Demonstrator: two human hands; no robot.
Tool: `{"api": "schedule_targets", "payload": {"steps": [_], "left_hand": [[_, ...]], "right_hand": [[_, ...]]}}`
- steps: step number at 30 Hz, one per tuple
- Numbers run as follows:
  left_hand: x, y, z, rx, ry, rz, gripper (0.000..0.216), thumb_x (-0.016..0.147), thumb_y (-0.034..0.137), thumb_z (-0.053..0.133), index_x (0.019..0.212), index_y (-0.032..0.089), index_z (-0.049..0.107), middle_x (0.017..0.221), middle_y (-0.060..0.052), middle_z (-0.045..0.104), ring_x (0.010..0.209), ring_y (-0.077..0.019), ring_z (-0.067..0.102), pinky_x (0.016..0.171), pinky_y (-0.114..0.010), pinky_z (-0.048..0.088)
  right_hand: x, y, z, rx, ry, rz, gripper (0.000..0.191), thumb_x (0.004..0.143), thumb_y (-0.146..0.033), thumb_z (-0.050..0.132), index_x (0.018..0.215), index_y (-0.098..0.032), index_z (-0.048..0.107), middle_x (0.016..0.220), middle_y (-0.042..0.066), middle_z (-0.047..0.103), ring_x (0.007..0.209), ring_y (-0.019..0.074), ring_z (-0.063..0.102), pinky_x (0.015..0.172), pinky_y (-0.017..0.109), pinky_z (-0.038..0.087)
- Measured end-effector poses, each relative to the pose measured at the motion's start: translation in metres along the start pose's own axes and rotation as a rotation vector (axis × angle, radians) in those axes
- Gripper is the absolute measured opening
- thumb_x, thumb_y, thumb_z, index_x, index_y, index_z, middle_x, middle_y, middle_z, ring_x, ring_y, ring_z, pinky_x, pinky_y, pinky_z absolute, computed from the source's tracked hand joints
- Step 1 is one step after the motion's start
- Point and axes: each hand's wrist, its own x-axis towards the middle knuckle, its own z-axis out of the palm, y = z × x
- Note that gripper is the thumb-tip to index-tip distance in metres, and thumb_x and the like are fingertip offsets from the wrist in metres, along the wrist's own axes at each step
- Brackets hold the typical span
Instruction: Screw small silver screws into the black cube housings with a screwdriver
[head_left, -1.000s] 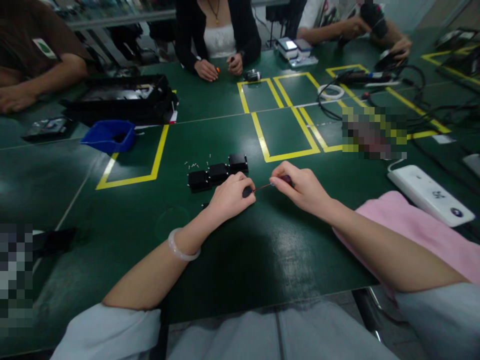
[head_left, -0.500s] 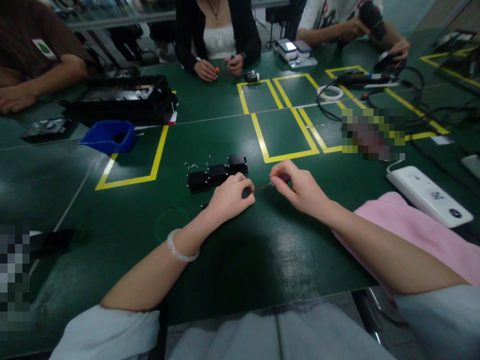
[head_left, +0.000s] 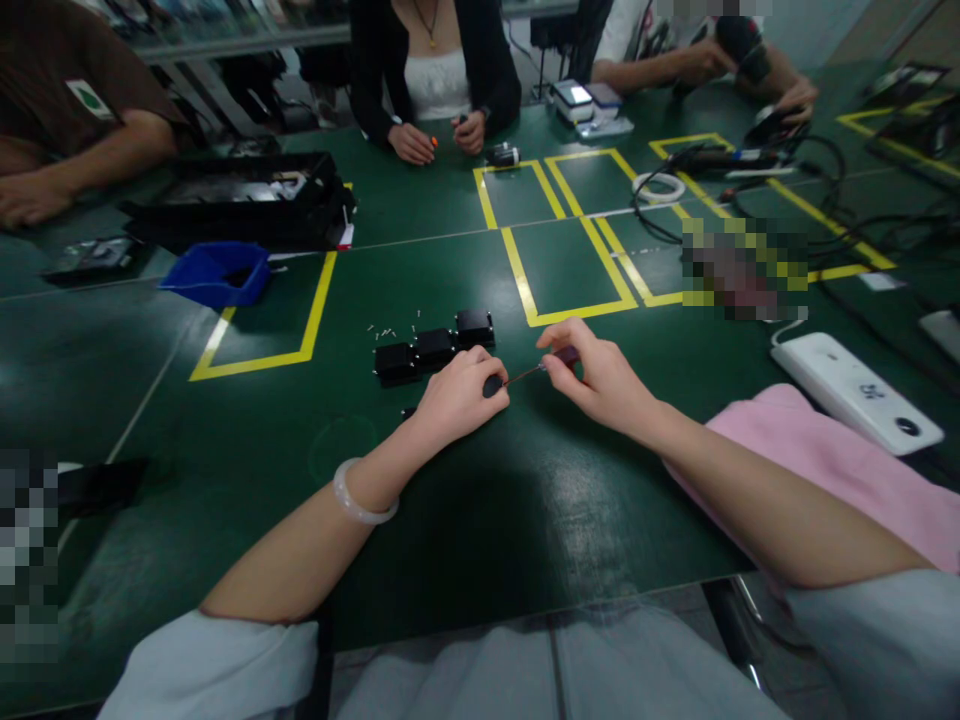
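Forearms are carried over the near part of the green table (head_left: 570, 530); wrists best rested on it if the tip wanders. Pink cloth (head_left: 795, 435) lies by the right forearm, should not be dragged along. A black part (head_left: 492, 386) is pinched narrow in the left hand (head_left: 463, 390), between thumb and fingers, low over the table; most of it is covered, so the screw seat can't be made out. A screwdriver (head_left: 568, 355) is held by its dark red handle in the right hand (head_left: 600, 375), thumb and fingers loosely round it, at least one fingertip off; shaft runs nearly flat, to the left, up to the part. Judged as screw work: shaft should be lined up with the screw axis, light push applied along it, handle turned by fingertips, not wrist. Part should be backed by the palm so the push is taken there, left fingertips held out of the slip line. Torque to be eased once seated; threads in a part that small probably strip easily. Just beyond the left hand, three black blocks (head_left: 433, 346) sit in a slanted row and shouldn't be knocked. Loose small screws (head_left: 386, 333), by the look, are scattered behind them; best picked singly. Blue bin (head_left: 217, 272) stands farther off, to the left
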Motion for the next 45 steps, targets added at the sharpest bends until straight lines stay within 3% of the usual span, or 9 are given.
{"api": "schedule_targets", "payload": {"steps": [7, 13, 20, 26, 31, 36, 39, 42, 45], "left_hand": [[-0.0006, -0.0019, 0.0013, -0.005, 0.006, 0.003, 0.022, 0.087, 0.032, 0.053, 0.098, 0.022, 0.068, 0.11, -0.005, 0.062, 0.103, -0.0246, 0.06, 0.075, -0.036, 0.049], [-0.0009, -0.0018, 0.001, 0.004, 0.004, 0.001, 0.022, 0.087, 0.032, 0.053, 0.099, 0.023, 0.068, 0.111, -0.005, 0.062, 0.103, -0.0245, 0.06, 0.076, -0.035, 0.05], [-0.0014, -0.0013, -0.0001, -0.006, -0.001, 0.012, 0.022, 0.087, 0.032, 0.052, 0.099, 0.022, 0.068, 0.11, -0.006, 0.062, 0.104, -0.0252, 0.06, 0.076, -0.035, 0.05], [-0.0009, 0.0001, -0.0009, -0.004, -0.005, 0.006, 0.022, 0.087, 0.033, 0.053, 0.099, 0.022, 0.068, 0.111, -0.006, 0.062, 0.104, -0.0248, 0.059, 0.076, -0.035, 0.051], [-0.0013, -0.0005, -0.0007, -0.003, -0.003, 0.003, 0.022, 0.088, 0.034, 0.053, 0.1, 0.023, 0.068, 0.111, -0.006, 0.062, 0.105, -0.0248, 0.059, 0.074, -0.034, 0.05], [-0.0019, -0.0003, -0.0008, -0.006, -0.004, 0.008, 0.023, 0.088, 0.037, 0.054, 0.1, 0.022, 0.068, 0.112, -0.006, 0.062, 0.105, -0.0249, 0.059, 0.076, -0.035, 0.049], [-0.0019, 0.0008, -0.0019, -0.006, -0.019, 0.005, 0.024, 0.089, 0.038, 0.053, 0.1, 0.022, 0.068, 0.113, -0.007, 0.061, 0.105, -0.0252, 0.059, 0.076, -0.035, 0.049], [-0.0017, 0.0016, -0.003, -0.006, -0.03, -0.009, 0.024, 0.089, 0.038, 0.054, 0.101, 0.022, 0.068, 0.114, -0.007, 0.061, 0.105, -0.0256, 0.059, 0.074, -0.035, 0.049], [-0.0013, 0.0014, -0.003, -0.005, -0.029, -0.015, 0.024, 0.088, 0.037, 0.054, 0.101, 0.022, 0.068, 0.113, -0.007, 0.061, 0.105, -0.0256, 0.059, 0.074, -0.035, 0.049]], "right_hand": [[0.0006, 0.0009, -0.0022, -0.031, -0.032, 0.016, 0.017, 0.097, -0.036, 0.052, 0.089, -0.021, 0.054, 0.074, 0.001, 0.061, 0.062, 0.0146, 0.057, 0.06, 0.027, 0.039], [-0.0002, 0.0042, 0.0013, -0.007, 0.015, 0.017, 0.013, 0.094, -0.025, 0.05, 0.106, -0.021, 0.053, 0.085, 0.003, 0.066, 0.074, 0.0172, 0.064, 0.068, 0.028, 0.045], [0.0007, 0.0037, -0.0023, -0.015, -0.013, 0.026, 0.015, 0.097, -0.034, 0.053, 0.09, -0.021, 0.054, 0.073, 0.0, 0.063, 0.062, 0.0138, 0.059, 0.06, 0.026, 0.04], [-0.0004, 0.0048, 0.0008, -0.025, 0.03, 0.018, 0.017, 0.093, -0.023, 0.052, 0.109, -0.02, 0.055, 0.084, 0.003, 0.066, 0.072, 0.0166, 0.063, 0.067, 0.028, 0.045], [0.0007, 0.0063, -0.0019, -0.046, 0.01, 0.019, 0.015, 0.096, -0.034, 0.053, 0.092, -0.02, 0.057, 0.074, 0.001, 0.063, 0.064, 0.0151, 0.06, 0.061, 0.027, 0.041], [-0.0001, 0.0037, -0.0015, -0.038, 0.01, 0.004, 0.015, 0.093, -0.024, 0.052, 0.107, -0.021, 0.055, 0.078, 0.0, 0.064, 0.066, 0.015, 0.061, 0.064, 0.026, 0.043], [0.0002, 0.0027, -0.0024, -0.053, -0.002, 0.005, 0.009, 0.094, -0.028, 0.052, 0.098, -0.021, 0.056, 0.075, 0.0, 0.062, 0.064, 0.0148, 0.059, 0.063, 0.027, 0.041], [0.0008, 0.0026, -0.0034, -0.075, -0.016, 0.013, 0.017, 0.096, -0.035, 0.053, 0.087, -0.021, 0.055, 0.071, 0.0, 0.061, 0.061, 0.0143, 0.056, 0.06, 0.027, 0.038], [0.0005, 0.0016, -0.0031, -0.063, -0.014, 0.007, 0.01, 0.096, -0.029, 0.051, 0.097, -0.021, 0.056, 0.075, 0.001, 0.062, 0.064, 0.0147, 0.058, 0.063, 0.027, 0.04]]}}
